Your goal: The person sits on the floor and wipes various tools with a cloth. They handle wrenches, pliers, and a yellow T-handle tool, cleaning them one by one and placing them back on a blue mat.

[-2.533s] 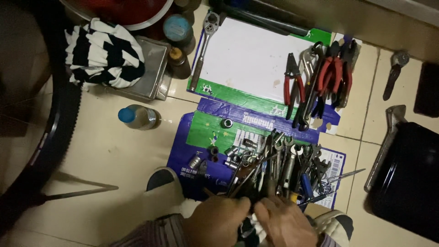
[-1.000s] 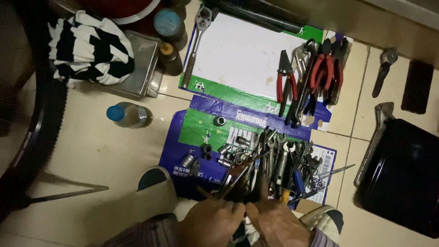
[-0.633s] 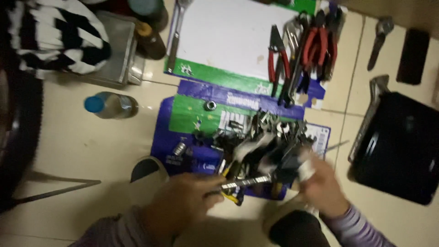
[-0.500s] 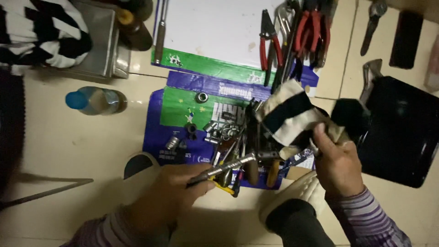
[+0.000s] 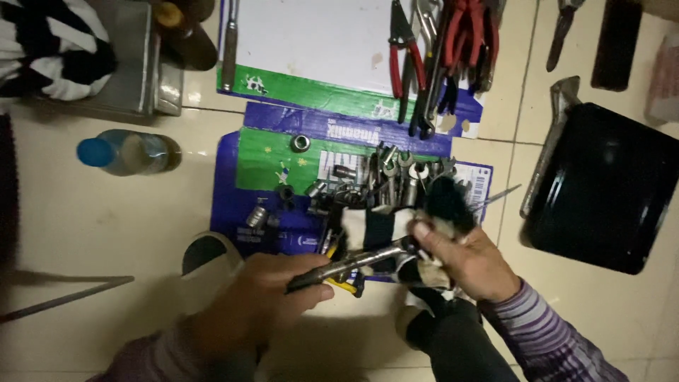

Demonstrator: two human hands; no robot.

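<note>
R hand (image 5: pixel 470 258) + rag (image 5: pixel 396 226) now nearer wrench (image 5: pixel 353 263)

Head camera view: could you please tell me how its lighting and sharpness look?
Head view: dim, warm light; the left hand and its sleeve are dark and motion-blurred; the right hand on the black-and-white cloth is softer than the pliers; a faint sheen lies on the black tray.

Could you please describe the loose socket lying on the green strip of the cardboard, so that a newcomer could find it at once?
Start at the flattened blue and green cardboard sheet spread on the pale tiled floor. Near its upper edge, on the green strip, lies a small round silver metal socket. It sits alone, hollow end up, apart from the heap of wrenches and sockets to its lower right.
</note>
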